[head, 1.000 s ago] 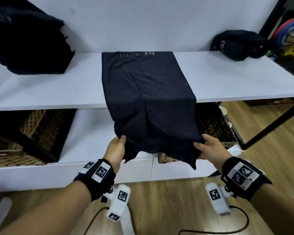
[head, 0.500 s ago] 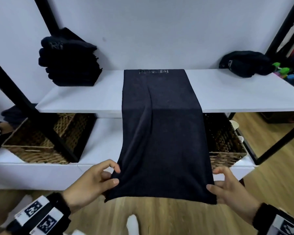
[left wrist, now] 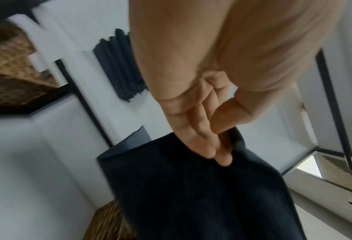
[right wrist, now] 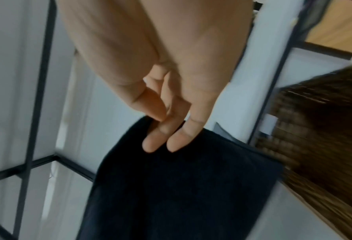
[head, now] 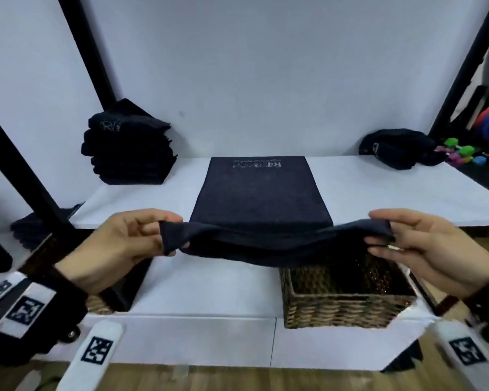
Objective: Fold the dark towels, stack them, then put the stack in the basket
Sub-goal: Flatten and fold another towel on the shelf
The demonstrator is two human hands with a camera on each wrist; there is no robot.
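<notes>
A dark towel (head: pixel 261 193) lies on the white shelf (head: pixel 141 204), its far end flat with a printed logo and its near end lifted level with the shelf's front edge. My left hand (head: pixel 164 235) pinches the near left corner of the towel (left wrist: pixel 191 186) between thumb and fingers. My right hand (head: pixel 384 235) pinches the near right corner of the towel (right wrist: pixel 181 186) the same way. A stack of folded dark towels (head: pixel 127 153) sits at the shelf's back left. A crumpled dark towel (head: pixel 395 148) lies at the back right. A wicker basket (head: pixel 342 303) stands below.
A second wicker basket (head: pixel 99 306) sits on the lower left, partly hidden by my left wrist. Black frame posts (head: pixel 91 52) rise on both sides of the shelf. Colourful toys (head: pixel 460 153) lie at the far right. More dark cloth (head: pixel 29 230) sits on the lower left.
Both hands have raised the towel's hanging end from below the shelf up to the level of the shelf's front edge. The view has tilted upward.
</notes>
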